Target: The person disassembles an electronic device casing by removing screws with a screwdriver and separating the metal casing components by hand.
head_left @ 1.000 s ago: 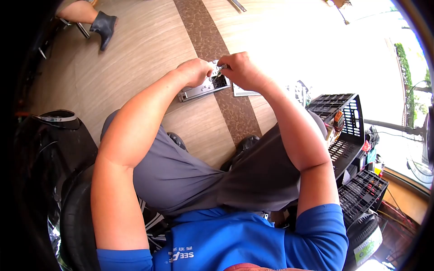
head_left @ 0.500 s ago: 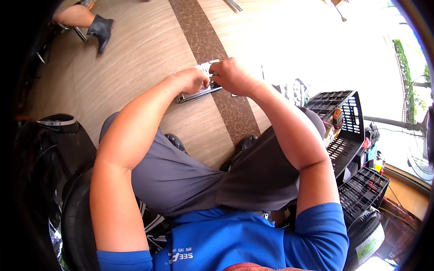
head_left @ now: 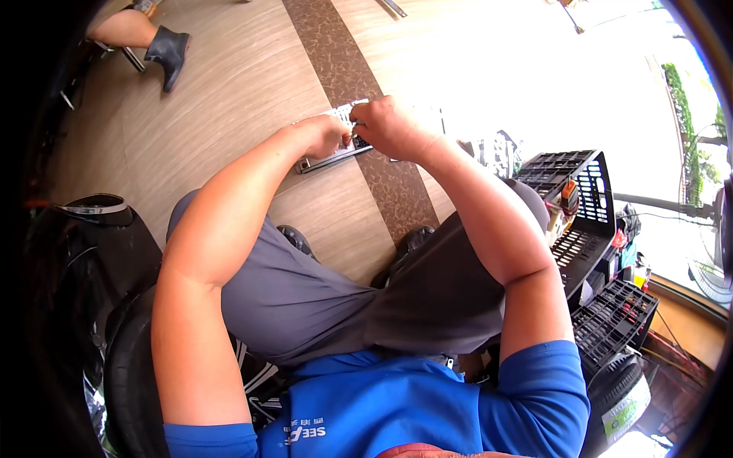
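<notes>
A flat silvery metal unit (head_left: 330, 161) with a dark socket area lies on the floor beyond my feet, across the brown floor strip. Over its middle, my left hand (head_left: 327, 136) has its fingers closed on something small that I cannot make out. My right hand (head_left: 384, 128) is just to the right, above the dark socket area, its fingers pinched together close to the left fingertips. Whatever sits between the two hands is too small and too covered to name.
A black plastic crate (head_left: 588, 221) holding tools stands to the right, with a second black crate (head_left: 615, 317) and a tyre (head_left: 611, 389) nearer. Another person's dark boot (head_left: 169, 56) is at the upper left. A black wheel (head_left: 130, 366) is at the lower left.
Both hands have moved slightly left and closer together over the metal unit since one second ago. The right hand now covers more of the dark socket area.
</notes>
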`<state>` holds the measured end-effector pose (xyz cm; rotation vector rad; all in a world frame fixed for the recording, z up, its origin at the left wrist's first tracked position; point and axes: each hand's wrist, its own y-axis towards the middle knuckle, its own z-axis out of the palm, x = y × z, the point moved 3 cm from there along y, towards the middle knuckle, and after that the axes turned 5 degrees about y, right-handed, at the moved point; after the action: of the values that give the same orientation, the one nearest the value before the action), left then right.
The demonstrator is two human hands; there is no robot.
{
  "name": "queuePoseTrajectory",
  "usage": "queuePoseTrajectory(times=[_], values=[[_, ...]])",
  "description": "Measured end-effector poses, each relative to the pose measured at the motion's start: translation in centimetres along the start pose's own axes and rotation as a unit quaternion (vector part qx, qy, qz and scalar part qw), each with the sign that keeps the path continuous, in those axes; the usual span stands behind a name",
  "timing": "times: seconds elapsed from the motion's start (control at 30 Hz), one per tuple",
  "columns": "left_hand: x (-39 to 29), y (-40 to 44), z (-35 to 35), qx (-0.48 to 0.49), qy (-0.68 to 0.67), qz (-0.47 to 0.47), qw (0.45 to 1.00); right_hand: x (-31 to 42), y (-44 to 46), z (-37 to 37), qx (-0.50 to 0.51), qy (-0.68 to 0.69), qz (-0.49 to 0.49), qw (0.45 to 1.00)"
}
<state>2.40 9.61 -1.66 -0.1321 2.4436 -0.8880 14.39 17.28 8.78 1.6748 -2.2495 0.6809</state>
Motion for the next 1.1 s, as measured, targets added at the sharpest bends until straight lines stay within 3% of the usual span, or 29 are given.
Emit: queuePoseTrajectory(times=[0.17, 0.3, 0.43, 0.67, 0.73, 0.83, 1.1], values=[[-0.1, -0.1, 0.0, 0.006, -0.027, -0.017, 0.999, -0.1, 0.2, 0.6, 0.003, -0.030, -0.009, 1.000], [0.5, 0.5, 0.3, -0.001, -0.003, 0.014, 1.000, -0.3, 0.3, 1.1, -0.026, -0.016, -0.067, 0.997], [0.1, 0.0, 0.0, -0.023, -0.023, -0.019, 0.999, 0.1, 0.0, 1.0, -0.034, -0.005, -0.101, 0.994], [-0.4, -0.3, -0.3, -0.009, 0.017, -0.005, 1.000, 0.6, -0.1, 0.6, -0.018, 0.020, -0.075, 0.997], [-0.7, -0.8, -0.5, -0.007, 0.019, 0.002, 1.000, 0.5, -0.3, 0.2, -0.022, 0.083, 0.001, 0.996], [-0.6, -0.6, -0.4, -0.010, 0.019, 0.009, 1.000, 0.7, -0.3, -0.3, 0.004, 0.090, 0.021, 0.996], [-1.8, -1.5, -1.1, -0.018, -0.018, -0.019, 0.999, -0.2, 0.0, 1.1, -0.008, 0.109, -0.058, 0.992]])
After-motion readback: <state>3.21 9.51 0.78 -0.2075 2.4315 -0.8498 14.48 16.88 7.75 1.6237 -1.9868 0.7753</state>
